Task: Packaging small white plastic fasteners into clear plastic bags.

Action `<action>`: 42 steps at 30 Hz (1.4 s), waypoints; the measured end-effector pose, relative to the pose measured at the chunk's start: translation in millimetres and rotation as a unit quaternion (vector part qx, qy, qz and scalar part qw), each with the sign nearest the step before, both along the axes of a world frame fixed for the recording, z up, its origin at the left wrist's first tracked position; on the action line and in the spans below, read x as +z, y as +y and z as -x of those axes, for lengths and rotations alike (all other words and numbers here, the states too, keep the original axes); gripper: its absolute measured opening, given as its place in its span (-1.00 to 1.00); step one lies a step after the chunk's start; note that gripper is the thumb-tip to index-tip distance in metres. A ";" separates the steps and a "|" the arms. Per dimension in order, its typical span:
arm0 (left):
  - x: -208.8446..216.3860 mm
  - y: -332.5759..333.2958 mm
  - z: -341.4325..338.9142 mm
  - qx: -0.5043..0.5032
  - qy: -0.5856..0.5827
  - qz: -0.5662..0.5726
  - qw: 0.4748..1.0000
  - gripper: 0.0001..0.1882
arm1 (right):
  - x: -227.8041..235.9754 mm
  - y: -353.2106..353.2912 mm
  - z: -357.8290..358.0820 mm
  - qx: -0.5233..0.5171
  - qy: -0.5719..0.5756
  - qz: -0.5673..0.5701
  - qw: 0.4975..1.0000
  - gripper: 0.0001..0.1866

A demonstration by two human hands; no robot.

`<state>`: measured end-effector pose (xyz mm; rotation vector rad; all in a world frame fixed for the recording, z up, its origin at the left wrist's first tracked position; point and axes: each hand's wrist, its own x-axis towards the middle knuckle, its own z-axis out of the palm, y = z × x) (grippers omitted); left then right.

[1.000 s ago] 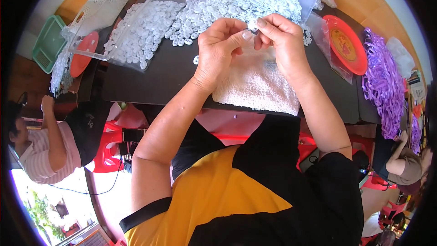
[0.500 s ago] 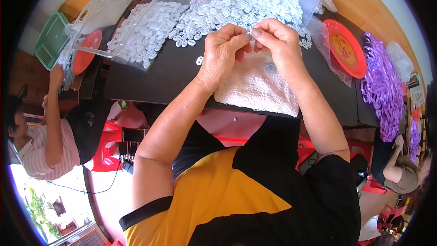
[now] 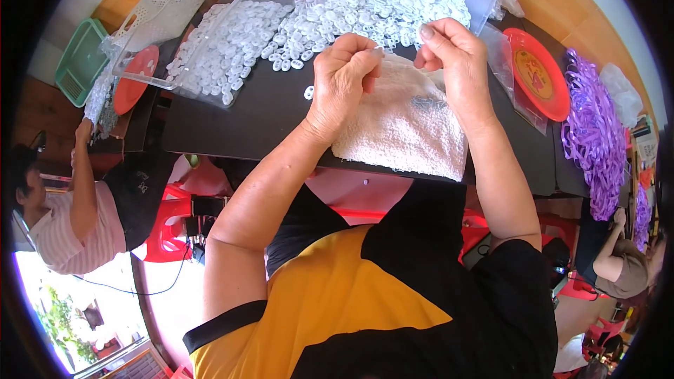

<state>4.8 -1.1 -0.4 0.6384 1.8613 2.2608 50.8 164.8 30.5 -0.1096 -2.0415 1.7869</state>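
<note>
My left hand (image 3: 344, 74) is closed, thumb pressed to the curled fingers; whatever it pinches is too small to make out. To its right, my right hand (image 3: 455, 56) is raised in a pinch too, with perhaps a tiny pale bit at its fingertips. A gap separates the two hands. Beneath them a white terry towel (image 3: 400, 133) with a greyish smudge lies at the table's near edge. Just beyond my hands spreads a big heap of small white oval plastic pieces (image 3: 393, 0) with two holes each. One loose piece (image 3: 309, 92) lies by my left wrist.
Clear plastic bins (image 3: 232, 35) lie tipped at the heap. A red plate (image 3: 537, 74) and a bundle of purple ribbons (image 3: 593, 133) are on the right. At left are a green basket (image 3: 78, 63), another red plate (image 3: 137, 78) and a seated person (image 3: 77, 217). Another person (image 3: 618, 260) sits right.
My hands, fingertips together before, have come apart; the right one moved right and slightly up. More of the towel shows between them. The person at left has shifted an arm.
</note>
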 end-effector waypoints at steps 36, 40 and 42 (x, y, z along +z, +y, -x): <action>1.5 0.0 0.8 -0.037 0.004 0.048 0.998 -0.83 | -1.8 -15.8 -2.4 0.074 -0.017 -0.021 0.997 -0.83; 0.3 -0.1 2.3 -0.035 -0.010 0.045 0.998 -0.83 | -6.0 -17.2 0.5 0.084 -0.008 -0.003 0.996 -0.82; 1.7 -0.5 2.1 -0.035 -0.021 0.041 0.998 -0.83 | -4.1 -16.3 0.5 0.089 -0.023 0.003 0.996 -0.82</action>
